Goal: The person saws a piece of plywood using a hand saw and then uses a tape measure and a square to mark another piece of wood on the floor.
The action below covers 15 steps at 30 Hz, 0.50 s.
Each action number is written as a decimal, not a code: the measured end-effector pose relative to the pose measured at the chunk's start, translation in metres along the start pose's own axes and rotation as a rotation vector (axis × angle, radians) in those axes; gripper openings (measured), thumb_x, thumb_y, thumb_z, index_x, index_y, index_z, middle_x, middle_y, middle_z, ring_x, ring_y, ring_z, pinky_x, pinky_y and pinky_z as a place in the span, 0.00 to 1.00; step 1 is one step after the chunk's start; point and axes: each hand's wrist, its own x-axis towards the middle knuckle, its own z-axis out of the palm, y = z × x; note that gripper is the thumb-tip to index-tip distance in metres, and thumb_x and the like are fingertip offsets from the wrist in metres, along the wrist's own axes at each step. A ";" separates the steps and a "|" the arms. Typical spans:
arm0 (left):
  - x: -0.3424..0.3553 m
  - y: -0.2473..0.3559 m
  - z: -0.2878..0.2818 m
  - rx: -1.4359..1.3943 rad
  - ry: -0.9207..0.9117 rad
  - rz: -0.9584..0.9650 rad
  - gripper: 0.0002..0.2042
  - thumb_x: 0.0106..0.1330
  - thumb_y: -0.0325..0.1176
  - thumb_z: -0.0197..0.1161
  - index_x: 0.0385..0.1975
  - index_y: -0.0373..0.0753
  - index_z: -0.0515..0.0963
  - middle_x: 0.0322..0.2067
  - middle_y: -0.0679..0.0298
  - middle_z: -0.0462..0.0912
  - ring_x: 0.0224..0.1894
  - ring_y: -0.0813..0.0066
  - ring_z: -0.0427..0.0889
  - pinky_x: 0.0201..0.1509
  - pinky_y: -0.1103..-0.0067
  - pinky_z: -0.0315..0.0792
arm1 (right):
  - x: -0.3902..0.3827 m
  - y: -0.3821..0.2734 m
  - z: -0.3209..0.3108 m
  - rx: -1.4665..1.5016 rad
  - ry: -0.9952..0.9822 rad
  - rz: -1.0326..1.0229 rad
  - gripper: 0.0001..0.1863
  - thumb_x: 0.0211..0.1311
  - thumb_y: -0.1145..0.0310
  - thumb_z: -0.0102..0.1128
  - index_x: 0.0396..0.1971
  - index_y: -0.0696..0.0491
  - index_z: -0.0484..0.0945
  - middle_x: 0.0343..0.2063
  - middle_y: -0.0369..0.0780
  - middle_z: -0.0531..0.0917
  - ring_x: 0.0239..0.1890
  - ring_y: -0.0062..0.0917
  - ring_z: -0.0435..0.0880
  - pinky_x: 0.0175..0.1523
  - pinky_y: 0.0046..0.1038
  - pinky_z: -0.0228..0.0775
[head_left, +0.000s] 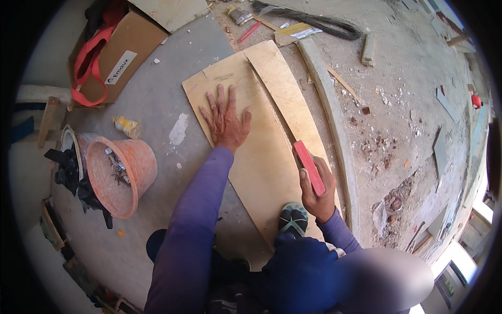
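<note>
A pale plywood sheet lies aslant in front of me, a long narrow cut running down it from the far edge. My left hand rests flat on the sheet left of the cut, fingers spread. My right hand is wrapped round the red handle of what looks like a hand saw, at the near end of the cut; its blade cannot be made out. My sandalled foot stands on the near part of the sheet.
Left are an orange bucket with scraps inside, a bottle with yellow and a cardboard box with a red strap. A raised kerb runs along the sheet's right side. Beyond lie a wire bundle, a paintbrush and rubble.
</note>
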 end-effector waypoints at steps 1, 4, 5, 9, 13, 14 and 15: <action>-0.002 0.002 0.001 -0.009 0.004 -0.001 0.41 0.76 0.57 0.57 0.85 0.50 0.53 0.85 0.57 0.48 0.86 0.39 0.39 0.84 0.37 0.30 | -0.009 -0.005 -0.009 -0.037 0.018 -0.010 0.19 0.76 0.72 0.63 0.61 0.65 0.79 0.43 0.53 0.90 0.45 0.35 0.94 0.49 0.31 0.83; 0.002 0.012 -0.001 -0.015 -0.009 0.008 0.41 0.76 0.57 0.57 0.85 0.50 0.54 0.85 0.57 0.48 0.86 0.39 0.39 0.84 0.37 0.30 | 0.044 0.007 0.015 -0.003 0.062 -0.024 0.17 0.75 0.70 0.65 0.57 0.63 0.81 0.37 0.53 0.89 0.40 0.39 0.94 0.45 0.33 0.82; 0.006 0.015 -0.001 -0.023 -0.005 0.013 0.40 0.76 0.57 0.57 0.85 0.50 0.54 0.85 0.57 0.48 0.86 0.39 0.39 0.84 0.37 0.30 | 0.080 0.013 0.032 0.019 0.069 -0.059 0.15 0.74 0.70 0.66 0.54 0.63 0.81 0.35 0.53 0.87 0.37 0.42 0.92 0.43 0.35 0.81; 0.003 0.009 0.002 -0.033 -0.009 0.021 0.40 0.77 0.57 0.56 0.85 0.50 0.55 0.85 0.57 0.48 0.86 0.40 0.39 0.84 0.37 0.30 | 0.141 0.021 0.069 0.034 0.091 -0.097 0.13 0.73 0.70 0.67 0.51 0.61 0.80 0.30 0.53 0.84 0.31 0.47 0.88 0.39 0.37 0.78; 0.000 -0.001 0.002 -0.025 0.002 0.007 0.40 0.76 0.57 0.57 0.85 0.50 0.55 0.85 0.57 0.48 0.86 0.40 0.39 0.84 0.38 0.31 | 0.040 0.007 0.026 0.017 0.069 -0.123 0.18 0.76 0.71 0.64 0.59 0.64 0.78 0.30 0.47 0.87 0.33 0.35 0.91 0.41 0.31 0.80; -0.001 -0.004 0.001 -0.019 -0.001 -0.003 0.40 0.76 0.56 0.57 0.85 0.50 0.55 0.85 0.57 0.48 0.86 0.40 0.39 0.84 0.38 0.31 | 0.013 -0.003 0.014 0.030 0.017 0.015 0.19 0.77 0.72 0.62 0.61 0.65 0.77 0.32 0.46 0.87 0.35 0.28 0.91 0.43 0.28 0.80; -0.001 0.001 0.001 -0.022 -0.006 -0.005 0.40 0.76 0.56 0.57 0.85 0.50 0.55 0.85 0.57 0.48 0.86 0.40 0.39 0.84 0.38 0.31 | 0.002 -0.010 0.002 -0.007 0.012 0.014 0.18 0.76 0.71 0.63 0.60 0.65 0.79 0.32 0.46 0.87 0.33 0.27 0.90 0.41 0.28 0.80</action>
